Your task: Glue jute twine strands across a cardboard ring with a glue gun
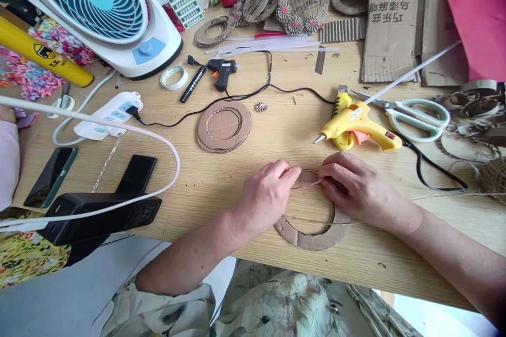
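Observation:
A flat cardboard ring (322, 241) lies near the table's front edge. Over its far side, a thin strand of twine (310, 185) stretches between my two hands. My left hand (265, 197) is closed in a pinch on one end of it at the ring's upper left. On the right, my right hand (358, 189) grips the same strand with bent fingers, and its palm covers part of the ring. From there the twine trails right toward a ball of twine (492, 178). Just beyond my right hand lies a yellow hot glue gun (361, 125) with a glue stick in it.
Green-handled scissors (419, 118) lie behind the glue gun. Another cardboard ring piece (224, 143), a black glue gun (222, 71), a marker (193, 84) and tape (174, 78) sit farther back. A fan (158, 37), power strip (113, 116) and white cable (174, 150) occupy the left.

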Action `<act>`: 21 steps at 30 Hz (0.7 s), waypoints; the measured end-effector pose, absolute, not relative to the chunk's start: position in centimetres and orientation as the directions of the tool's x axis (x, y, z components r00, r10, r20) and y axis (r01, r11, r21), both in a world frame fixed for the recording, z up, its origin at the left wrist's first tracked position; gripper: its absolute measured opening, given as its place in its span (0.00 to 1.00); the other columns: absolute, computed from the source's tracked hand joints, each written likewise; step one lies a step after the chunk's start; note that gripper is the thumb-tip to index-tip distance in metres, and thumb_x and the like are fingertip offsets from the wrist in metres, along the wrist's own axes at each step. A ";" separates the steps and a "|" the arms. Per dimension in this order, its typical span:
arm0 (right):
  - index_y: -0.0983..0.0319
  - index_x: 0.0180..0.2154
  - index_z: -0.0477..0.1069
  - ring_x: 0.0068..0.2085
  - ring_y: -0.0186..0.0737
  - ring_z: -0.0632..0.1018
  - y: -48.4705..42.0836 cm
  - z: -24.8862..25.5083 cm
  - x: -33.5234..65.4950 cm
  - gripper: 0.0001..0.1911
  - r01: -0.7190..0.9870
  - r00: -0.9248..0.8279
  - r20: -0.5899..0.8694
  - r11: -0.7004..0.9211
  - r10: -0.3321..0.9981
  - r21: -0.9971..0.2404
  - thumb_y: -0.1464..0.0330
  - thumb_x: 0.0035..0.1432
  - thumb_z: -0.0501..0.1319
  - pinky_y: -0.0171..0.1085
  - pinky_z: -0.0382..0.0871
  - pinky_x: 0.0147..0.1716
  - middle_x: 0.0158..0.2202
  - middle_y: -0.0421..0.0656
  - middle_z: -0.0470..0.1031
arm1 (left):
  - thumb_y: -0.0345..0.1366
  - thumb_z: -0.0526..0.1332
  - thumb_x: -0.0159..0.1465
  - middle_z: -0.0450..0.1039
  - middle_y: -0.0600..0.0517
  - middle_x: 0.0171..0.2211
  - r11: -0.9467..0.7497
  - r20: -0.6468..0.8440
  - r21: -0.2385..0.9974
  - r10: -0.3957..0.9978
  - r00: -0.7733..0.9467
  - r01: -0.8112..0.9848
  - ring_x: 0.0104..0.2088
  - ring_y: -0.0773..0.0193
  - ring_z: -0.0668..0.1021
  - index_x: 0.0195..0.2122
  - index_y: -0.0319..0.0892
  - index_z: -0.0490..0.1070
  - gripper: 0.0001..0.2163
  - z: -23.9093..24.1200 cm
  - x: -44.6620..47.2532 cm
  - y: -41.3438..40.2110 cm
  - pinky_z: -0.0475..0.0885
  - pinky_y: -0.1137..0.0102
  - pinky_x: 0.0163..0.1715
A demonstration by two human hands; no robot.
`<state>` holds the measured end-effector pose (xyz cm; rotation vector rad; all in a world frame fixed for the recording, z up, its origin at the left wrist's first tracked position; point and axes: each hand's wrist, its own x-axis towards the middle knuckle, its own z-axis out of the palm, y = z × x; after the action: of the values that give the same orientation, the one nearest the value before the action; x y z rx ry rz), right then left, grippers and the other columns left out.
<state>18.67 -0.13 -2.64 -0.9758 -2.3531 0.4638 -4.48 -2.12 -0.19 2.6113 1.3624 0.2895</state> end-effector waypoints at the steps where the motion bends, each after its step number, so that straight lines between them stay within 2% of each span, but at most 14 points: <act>1: 0.60 0.40 0.70 0.37 0.40 0.74 -0.1 -2.6 18.7 0.05 0.541 -0.587 0.349 0.675 0.730 -0.502 0.73 0.63 0.58 0.41 0.72 0.37 0.38 0.46 0.72 | 0.24 0.51 0.70 0.72 0.51 0.41 -0.567 0.084 0.245 0.821 0.565 0.786 0.41 0.65 0.76 0.52 0.42 0.71 0.14 -0.3 -4.5 -2.1 0.74 0.70 0.41; 5: 0.60 0.40 0.71 0.38 0.40 0.74 -0.1 -2.8 18.7 0.05 0.540 -0.589 0.349 0.676 0.729 -0.501 0.74 0.63 0.59 0.40 0.72 0.38 0.39 0.46 0.72 | 0.25 0.52 0.70 0.71 0.51 0.42 -0.575 0.049 0.217 0.813 0.580 0.788 0.43 0.64 0.75 0.51 0.43 0.71 0.14 -0.3 -4.3 -2.2 0.74 0.70 0.42; 11: 0.61 0.41 0.70 0.38 0.40 0.74 -0.1 -2.8 18.7 0.05 0.536 -0.601 0.363 0.696 0.712 -0.478 0.75 0.63 0.59 0.40 0.72 0.38 0.39 0.47 0.71 | 0.27 0.51 0.72 0.70 0.50 0.45 -0.599 -0.003 0.150 0.796 0.606 0.787 0.42 0.63 0.75 0.58 0.45 0.66 0.16 0.0 -3.9 -2.1 0.74 0.70 0.40; 21: 0.60 0.42 0.67 0.37 0.42 0.73 -0.1 -2.5 18.7 0.07 0.535 -0.625 0.357 0.714 0.694 -0.452 0.76 0.63 0.58 0.42 0.73 0.37 0.39 0.48 0.70 | 0.25 0.54 0.68 0.67 0.50 0.45 -0.651 -0.087 0.019 0.755 0.650 0.759 0.41 0.62 0.74 0.63 0.48 0.59 0.23 0.8 -3.6 -2.2 0.72 0.73 0.28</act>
<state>18.67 -0.13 -2.51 -0.9365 -2.4050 0.4142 -3.62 -2.23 0.76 2.8040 1.2877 -0.1098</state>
